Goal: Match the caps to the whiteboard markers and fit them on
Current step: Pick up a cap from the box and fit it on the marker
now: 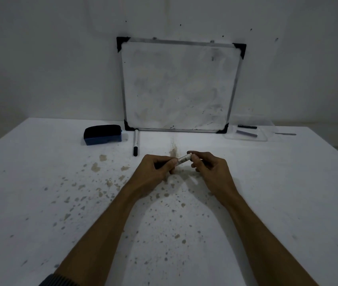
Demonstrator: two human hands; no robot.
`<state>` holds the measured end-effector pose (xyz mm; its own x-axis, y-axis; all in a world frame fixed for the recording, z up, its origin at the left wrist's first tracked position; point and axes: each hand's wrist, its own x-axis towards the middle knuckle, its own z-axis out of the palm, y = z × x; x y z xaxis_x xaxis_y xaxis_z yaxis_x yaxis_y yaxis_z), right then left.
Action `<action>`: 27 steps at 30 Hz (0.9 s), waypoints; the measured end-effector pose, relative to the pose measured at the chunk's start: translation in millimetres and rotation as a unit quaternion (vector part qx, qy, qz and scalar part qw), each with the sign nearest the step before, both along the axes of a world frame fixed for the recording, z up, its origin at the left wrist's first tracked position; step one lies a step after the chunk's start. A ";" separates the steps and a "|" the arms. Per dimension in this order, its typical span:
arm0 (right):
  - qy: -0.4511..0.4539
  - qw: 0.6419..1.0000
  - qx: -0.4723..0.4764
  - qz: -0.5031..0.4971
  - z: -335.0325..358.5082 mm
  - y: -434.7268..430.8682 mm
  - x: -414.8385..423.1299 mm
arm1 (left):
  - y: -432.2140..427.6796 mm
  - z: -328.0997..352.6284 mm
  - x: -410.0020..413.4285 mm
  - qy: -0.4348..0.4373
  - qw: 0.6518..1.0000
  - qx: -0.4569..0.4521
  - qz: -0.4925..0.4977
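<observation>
Gripping a white marker (183,158) with a printed label at centre frame, left hand (155,172) and right hand (209,168) pinched on either end, a black-capped marker (136,142) lying on the stained table (40,182) upper left of them.

Both hands, left (155,170) and right (209,167), fingertips pinched together.

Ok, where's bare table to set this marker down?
Widest free patches: right of the right hand, up to the clear tray, and left of the left hand, below the eraser. Crowded along the whiteboard foot, where the capped marker lies beside the eraser.
</observation>
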<state>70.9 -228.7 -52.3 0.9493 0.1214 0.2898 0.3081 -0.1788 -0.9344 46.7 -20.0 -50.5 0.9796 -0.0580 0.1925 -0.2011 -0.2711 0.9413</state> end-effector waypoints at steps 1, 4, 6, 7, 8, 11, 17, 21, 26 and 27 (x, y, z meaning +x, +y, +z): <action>-0.002 1.000 -0.005 -0.001 1.8 1.5 0.0 | -2.1 0.6 0.1 0.005 1.000 -0.007 0.001; -0.004 1.000 -0.015 -0.014 6.3 16.5 -6.2 | -10.5 8.1 -1.1 0.052 0.997 -0.058 0.017; 0.007 0.999 0.004 -0.036 7.4 29.8 -15.1 | -6.6 16.0 -2.1 0.070 0.993 -0.090 0.033; 0.007 0.999 0.003 -0.042 8.8 34.6 -19.4 | -0.4 20.6 -3.1 0.078 0.990 -0.109 0.037; 0.007 0.999 -0.001 -0.042 11.0 37.1 -23.5 | 7.1 25.9 -5.2 0.088 0.986 -0.135 0.038; 0.026 0.999 0.013 -0.031 21.5 39.2 -34.1 | 27.3 39.5 -14.3 0.135 0.966 -0.218 0.023; 0.124 0.992 0.014 0.029 33.7 64.6 -61.0 | 34.2 46.4 -35.4 0.164 0.939 -0.302 0.008; 0.138 0.990 -0.004 0.032 35.6 87.8 -66.1 | 45.1 46.6 -40.5 0.149 0.952 -0.267 0.017; 0.156 0.986 -0.048 0.025 40.7 107.6 -45.0 | 73.5 48.7 -30.4 0.077 0.988 0.000 0.137; 0.153 0.986 -0.064 0.013 41.5 111.3 -36.4 | 84.1 45.8 -28.4 0.051 0.979 0.088 0.176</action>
